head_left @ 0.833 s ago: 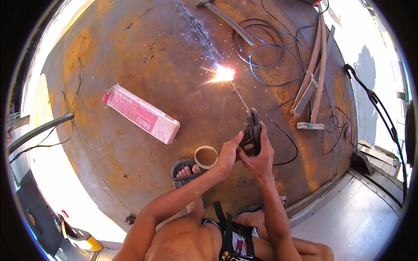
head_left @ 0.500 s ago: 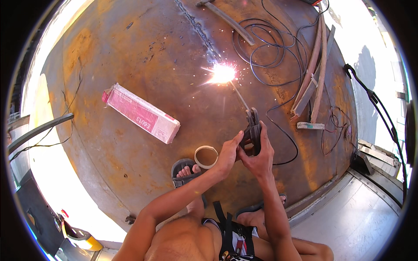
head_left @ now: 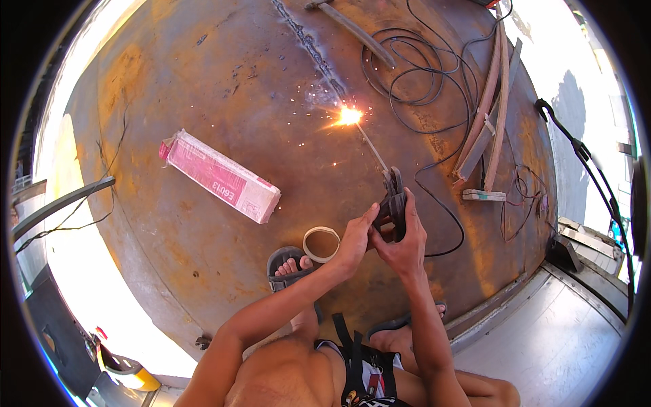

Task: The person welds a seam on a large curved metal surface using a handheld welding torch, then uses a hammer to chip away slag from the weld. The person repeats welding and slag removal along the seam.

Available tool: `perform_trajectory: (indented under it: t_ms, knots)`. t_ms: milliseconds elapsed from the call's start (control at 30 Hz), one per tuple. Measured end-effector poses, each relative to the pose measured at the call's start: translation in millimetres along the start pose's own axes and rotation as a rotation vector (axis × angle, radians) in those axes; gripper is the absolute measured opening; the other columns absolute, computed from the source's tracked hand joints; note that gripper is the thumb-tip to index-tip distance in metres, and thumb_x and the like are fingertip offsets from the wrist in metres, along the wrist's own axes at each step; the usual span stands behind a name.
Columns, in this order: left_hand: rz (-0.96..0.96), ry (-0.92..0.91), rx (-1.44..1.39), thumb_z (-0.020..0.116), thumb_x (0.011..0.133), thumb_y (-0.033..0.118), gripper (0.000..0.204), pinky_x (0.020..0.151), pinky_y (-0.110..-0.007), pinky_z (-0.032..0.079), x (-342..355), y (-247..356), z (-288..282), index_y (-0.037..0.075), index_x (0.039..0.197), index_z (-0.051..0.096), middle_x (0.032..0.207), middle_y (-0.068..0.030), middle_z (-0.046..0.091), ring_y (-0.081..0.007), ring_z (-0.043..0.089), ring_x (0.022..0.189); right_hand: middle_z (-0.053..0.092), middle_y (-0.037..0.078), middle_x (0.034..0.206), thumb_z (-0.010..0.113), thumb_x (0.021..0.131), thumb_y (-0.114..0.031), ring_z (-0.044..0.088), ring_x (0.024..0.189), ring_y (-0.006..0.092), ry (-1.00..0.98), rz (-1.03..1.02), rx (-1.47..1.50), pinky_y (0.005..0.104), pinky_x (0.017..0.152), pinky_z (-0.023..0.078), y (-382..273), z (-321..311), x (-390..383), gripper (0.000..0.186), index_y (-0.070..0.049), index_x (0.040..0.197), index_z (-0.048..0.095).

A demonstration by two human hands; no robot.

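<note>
Gripping the dark electrode holder (head_left: 394, 203) with the right hand (head_left: 404, 245), fingers wrapped around its handle; steadying it with the left hand (head_left: 354, 239), closed against its near side. Pointing the thin welding rod (head_left: 371, 145) away from the holder, its tip burning in a bright arc (head_left: 349, 116) on the rusty steel plate (head_left: 203, 81). Lying left of the holder: a tape roll (head_left: 321, 243), a pink electrode box (head_left: 220, 176). Coiling beyond the holder: black cable (head_left: 413, 74).

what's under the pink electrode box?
The pink electrode box lies flat on the rusty steel plate, clear of the weld seam. The plate surface directly beneath it is covered, so nothing there can be seen.
</note>
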State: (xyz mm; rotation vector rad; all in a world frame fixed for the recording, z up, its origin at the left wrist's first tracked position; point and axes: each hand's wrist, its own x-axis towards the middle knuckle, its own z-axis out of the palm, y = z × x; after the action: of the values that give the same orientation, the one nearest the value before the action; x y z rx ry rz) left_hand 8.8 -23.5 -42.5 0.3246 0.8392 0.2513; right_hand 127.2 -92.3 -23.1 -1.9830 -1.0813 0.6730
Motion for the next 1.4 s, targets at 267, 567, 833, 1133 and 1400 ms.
perform_trajectory:
  t_ms: [267, 567, 833, 1133, 1400]
  knots:
    - [0.026, 0.010, 0.062, 0.054, 0.110, 0.051, 0.061, 0.097, -0.034, 0.057, -2.4, 5.4, 2.7, -0.004, 0.136, 0.065, 0.118, -0.0158, 0.073, -0.0221, 0.073, 0.104, 0.074, 0.013, 0.103, 0.089, 0.077, -0.011, 0.076, 0.075, 0.0190, 0.093, -0.068, 0.066, 0.0312, 0.065, 0.062, -5.4, 3.1, -1.0, 0.100, 0.004, 0.159, 0.034]
    - [0.035, 0.036, 0.123, 0.054, 0.110, 0.049, 0.060, 0.094, -0.033, 0.056, -9.5, 11.9, 11.9, -0.005, 0.133, 0.066, 0.111, -0.0133, 0.075, -0.0196, 0.072, 0.100, 0.075, 0.014, 0.102, 0.091, 0.075, -0.012, 0.079, 0.077, 0.0233, 0.112, -0.063, 0.083, 0.0342, 0.066, 0.063, -10.7, -3.3, -1.6, 0.100, 0.004, 0.157, 0.036]
    - [0.049, 0.034, 0.048, 0.055, 0.110, 0.049, 0.058, 0.090, -0.031, 0.055, -10.4, 3.9, 13.1, -0.004, 0.131, 0.068, 0.109, -0.0098, 0.075, -0.0155, 0.070, 0.096, 0.074, 0.014, 0.102, 0.090, 0.076, -0.011, 0.077, 0.076, 0.0201, 0.104, -0.100, 0.069, 0.0315, 0.065, 0.062, -10.1, -5.9, -4.7, 0.099, 0.005, 0.158, 0.035]
    - [0.064, 0.004, 0.054, 0.055, 0.110, 0.049, 0.057, 0.092, -0.030, 0.054, -4.9, -3.9, 7.6, -0.001, 0.132, 0.069, 0.112, -0.0069, 0.074, -0.0139, 0.068, 0.097, 0.074, 0.014, 0.102, 0.090, 0.077, -0.010, 0.077, 0.078, 0.0193, 0.108, -0.067, 0.119, 0.0307, 0.065, 0.062, -17.1, -7.7, -6.0, 0.100, 0.003, 0.159, 0.034]
    - [0.046, -0.033, 0.069, 0.052, 0.111, 0.050, 0.060, 0.102, -0.035, 0.053, -9.9, 0.8, 10.0, -0.002, 0.138, 0.064, 0.123, -0.0122, 0.073, -0.0214, 0.071, 0.108, 0.075, 0.013, 0.102, 0.089, 0.078, -0.009, 0.076, 0.077, 0.0189, 0.114, -0.050, 0.108, 0.0305, 0.064, 0.061, -18.3, -7.5, -7.5, 0.098, 0.003, 0.159, 0.035]
